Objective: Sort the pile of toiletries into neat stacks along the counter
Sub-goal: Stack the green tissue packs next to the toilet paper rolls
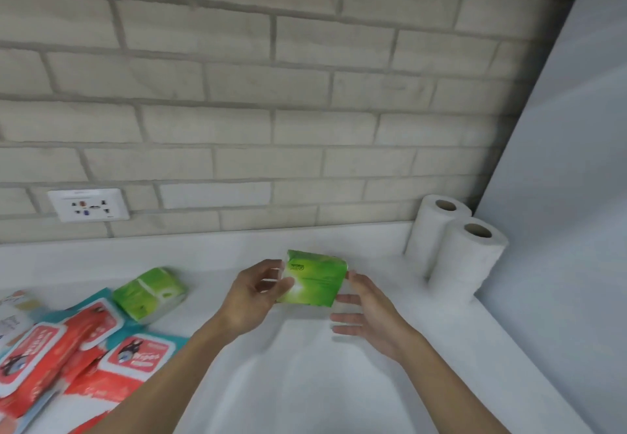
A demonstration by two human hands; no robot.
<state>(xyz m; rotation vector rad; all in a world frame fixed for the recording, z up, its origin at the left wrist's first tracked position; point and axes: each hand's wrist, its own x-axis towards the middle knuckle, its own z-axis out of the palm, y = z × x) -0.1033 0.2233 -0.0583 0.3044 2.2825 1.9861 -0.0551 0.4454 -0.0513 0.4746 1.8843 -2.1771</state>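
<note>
A green tissue pack [314, 279] is held just above the white counter [305, 382], near its middle. My left hand [252, 298] grips the pack's left end with thumb and fingers. My right hand [368, 315] touches its right end with the thumb, its fingers spread apart below the pack. A second green tissue pack [149, 293] lies on the counter to the left. Several red and teal wipes packs [84, 352] lie in a loose pile at the lower left. Two white paper rolls [454, 250] stand upright in the back right corner.
A brick wall [271, 94] runs along the back of the counter, with a white socket plate [89, 204] low on the left. A pale blue-grey panel [570, 196] closes the right side. More small packs [15, 311] sit at the far left edge.
</note>
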